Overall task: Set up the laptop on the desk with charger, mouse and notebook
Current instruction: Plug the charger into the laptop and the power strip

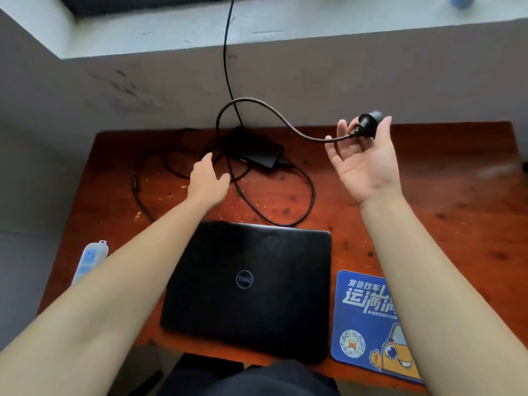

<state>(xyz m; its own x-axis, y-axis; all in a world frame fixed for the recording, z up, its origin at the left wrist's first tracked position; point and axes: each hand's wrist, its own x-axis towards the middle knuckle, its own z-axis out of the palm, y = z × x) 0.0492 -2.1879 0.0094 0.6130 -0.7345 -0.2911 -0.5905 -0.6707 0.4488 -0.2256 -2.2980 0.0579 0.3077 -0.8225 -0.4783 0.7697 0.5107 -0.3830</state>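
A closed black laptop lies at the front middle of the wooden desk. Behind it sits the black charger brick amid loops of its black cable. My right hand is raised palm up above the desk's back right and grips the charger's black plug between fingers and thumb, the cable arcing from it toward the brick. My left hand reaches forward with fingers apart, hovering over the cable loops left of the brick. The cable's thin barrel end rests at the desk's left.
A blue mouse pad with a cartoon car lies right of the laptop, partly under my right arm. A white power strip sits off the desk's left edge. A grey wall and ledge rise behind the desk.
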